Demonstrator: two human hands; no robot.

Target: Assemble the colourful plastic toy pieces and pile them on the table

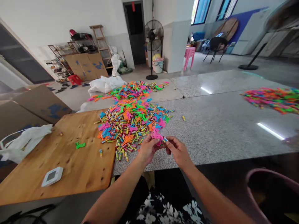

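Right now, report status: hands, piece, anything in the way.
Left hand grips pink piece. Right hand pinches small tube. Pile just beyond; nothing blocking.

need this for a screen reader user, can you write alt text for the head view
Two bare hands, left hand and right hand, hold a pink plastic piece together over a grey stone table. Just beyond lies a pile of small multicoloured plastic pieces, partly on a wooden board.

Pink plastic piece (pixel 156 136) pinched beside small tube (pixel 165 139).
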